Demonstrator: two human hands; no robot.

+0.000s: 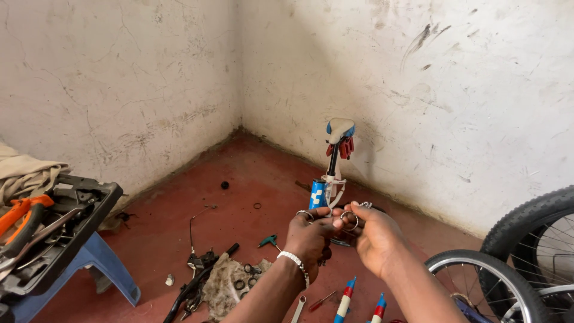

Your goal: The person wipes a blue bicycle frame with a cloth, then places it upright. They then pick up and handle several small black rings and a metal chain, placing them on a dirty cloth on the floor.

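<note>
Two hands meet mid-frame above red floor (pixel 251 179), open room toward wall corner. Your left hand (pixel 308 236) pinches metal ring (pixel 304 214); right hand (pixel 376 236) pinches second ring (pixel 350 221). Wheels (pixel 508 281) crowd right edge, tool case (pixel 54 233) left edge.

1 view only, head cam, worn by the person, looks fwd & down into a room corner where 2 white walls (pixel 149 78) meet a red floor (pixel 239 185). Close on left hand (pixel 308 236) & right hand (pixel 373 236), low centre. Toolbox (pixel 66 221) at left edge, bike wheels (pixel 520 269) at right edge, both cropped
</note>
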